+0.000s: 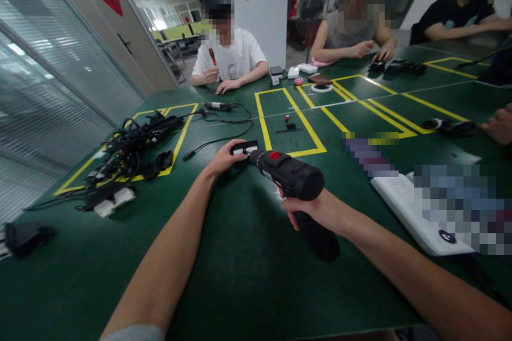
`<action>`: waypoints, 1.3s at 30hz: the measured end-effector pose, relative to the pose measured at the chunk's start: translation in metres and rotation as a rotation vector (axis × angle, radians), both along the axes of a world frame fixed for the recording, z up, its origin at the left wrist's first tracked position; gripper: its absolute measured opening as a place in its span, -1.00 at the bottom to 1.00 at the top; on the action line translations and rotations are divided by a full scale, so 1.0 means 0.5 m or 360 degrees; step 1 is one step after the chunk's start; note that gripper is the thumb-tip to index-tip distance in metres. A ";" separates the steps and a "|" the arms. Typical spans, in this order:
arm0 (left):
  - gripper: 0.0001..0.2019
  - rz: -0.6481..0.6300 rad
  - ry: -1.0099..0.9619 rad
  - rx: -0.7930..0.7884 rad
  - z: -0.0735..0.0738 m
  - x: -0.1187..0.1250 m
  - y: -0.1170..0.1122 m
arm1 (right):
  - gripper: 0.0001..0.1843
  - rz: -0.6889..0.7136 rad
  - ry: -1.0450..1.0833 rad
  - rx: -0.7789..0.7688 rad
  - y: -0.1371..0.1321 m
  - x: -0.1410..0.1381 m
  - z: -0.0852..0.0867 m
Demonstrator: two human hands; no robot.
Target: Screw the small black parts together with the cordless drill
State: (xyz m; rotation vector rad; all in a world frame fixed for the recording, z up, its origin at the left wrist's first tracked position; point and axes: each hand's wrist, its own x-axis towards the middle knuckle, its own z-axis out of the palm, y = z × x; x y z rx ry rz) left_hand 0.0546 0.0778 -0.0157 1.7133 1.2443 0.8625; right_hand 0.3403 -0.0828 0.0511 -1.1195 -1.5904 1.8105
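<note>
My right hand (308,205) is wrapped round the grip of a black cordless drill (290,170) with a red switch on top. Its chuck points forward and left, toward a small black box-like part (251,145) with a white label. That part is gripped by my left hand (230,159), thumb on the near side, low over the table. The drill's tip meets or nearly meets the part; whether they touch I cannot tell. Beyond, inside a yellow taped rectangle, lie a small black piece (292,127) and a tiny red item (287,118).
A heap of black cables and adapters (140,141) covers the left of the green table (240,277). A white device (416,213) lies at right. Across the table, one person holds a red screwdriver (212,56); another handles black parts (378,65). White boxes (300,70) stand at the back.
</note>
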 end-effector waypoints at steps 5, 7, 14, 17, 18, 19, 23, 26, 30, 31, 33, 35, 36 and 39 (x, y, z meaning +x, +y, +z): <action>-0.33 0.0010 0.0013 0.0008 0.001 0.000 -0.001 | -0.91 -0.0010 0.0037 -0.0014 0.001 0.002 -0.007; -0.33 0.0013 0.0013 0.0021 0.002 0.001 -0.001 | -0.90 -0.0014 0.0056 -0.0026 0.001 0.002 -0.012; -0.33 0.0007 0.0050 0.0025 0.007 0.003 -0.006 | -0.83 -0.0018 0.0090 -0.0035 0.002 -0.001 -0.011; -0.33 0.0002 0.0077 0.0025 0.010 0.002 -0.008 | -0.89 -0.0014 0.0060 -0.0041 0.000 -0.002 -0.003; -0.34 -0.0003 0.0079 0.0026 0.010 0.002 -0.008 | -0.91 -0.0011 0.0043 -0.0030 -0.001 -0.002 -0.001; -0.34 -0.0010 0.0077 0.0027 0.010 0.001 -0.007 | -0.91 -0.0005 0.0025 -0.0015 -0.001 -0.001 0.000; -0.34 -0.0026 0.0025 0.0041 0.005 0.000 -0.004 | -0.80 0.0011 -0.0027 0.0017 0.000 0.000 0.000; -0.36 -0.0012 0.0037 0.0061 0.002 -0.001 0.000 | -0.77 -0.0003 -0.0026 -0.0002 0.004 -0.002 -0.006; -0.37 -0.0006 0.0084 0.0083 0.005 0.000 0.006 | -0.79 -0.0005 0.0056 0.0016 0.011 -0.008 -0.015; -0.38 -0.0004 0.0094 0.0086 0.006 0.001 0.008 | -0.79 -0.0010 0.0070 0.0010 0.012 -0.009 -0.015; -0.38 0.0008 0.0114 0.0078 0.008 0.003 0.010 | -0.84 -0.0034 0.0091 -0.0021 0.015 -0.011 -0.013; -0.36 0.0024 0.0130 0.0063 0.009 0.004 0.012 | -0.91 -0.0041 0.0124 -0.0061 0.017 -0.011 -0.009; -0.36 0.0029 0.0139 0.0064 0.009 0.005 0.013 | -0.85 -0.0036 0.0137 -0.0086 0.019 -0.011 -0.006; -0.37 0.0035 0.0148 0.0127 0.008 0.005 0.017 | -0.62 -0.0038 0.0156 -0.0145 0.024 -0.012 0.003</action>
